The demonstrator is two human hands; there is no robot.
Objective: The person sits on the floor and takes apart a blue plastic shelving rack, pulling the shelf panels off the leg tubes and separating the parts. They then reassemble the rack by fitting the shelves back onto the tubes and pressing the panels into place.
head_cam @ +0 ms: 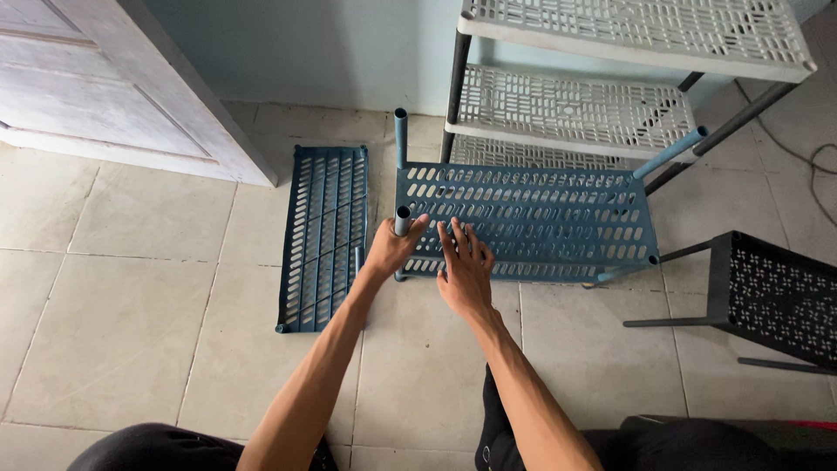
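Observation:
A blue slotted plastic shelf panel (558, 209) stands on short blue tube legs on the tiled floor in front of me. My left hand (390, 249) grips the near-left blue tube (402, 220) at the panel's corner. My right hand (465, 266) lies flat with fingers spread on the panel's near edge, holding nothing. Another blue tube (400, 136) rises at the far-left corner, and a slanted one (670, 152) sticks out at the far right.
A second blue shelf panel (324, 234) lies flat on the floor to the left. A white shelf rack (575, 109) with dark legs stands behind. A black perforated stool (767, 296) is at the right, a white door (105, 87) at upper left.

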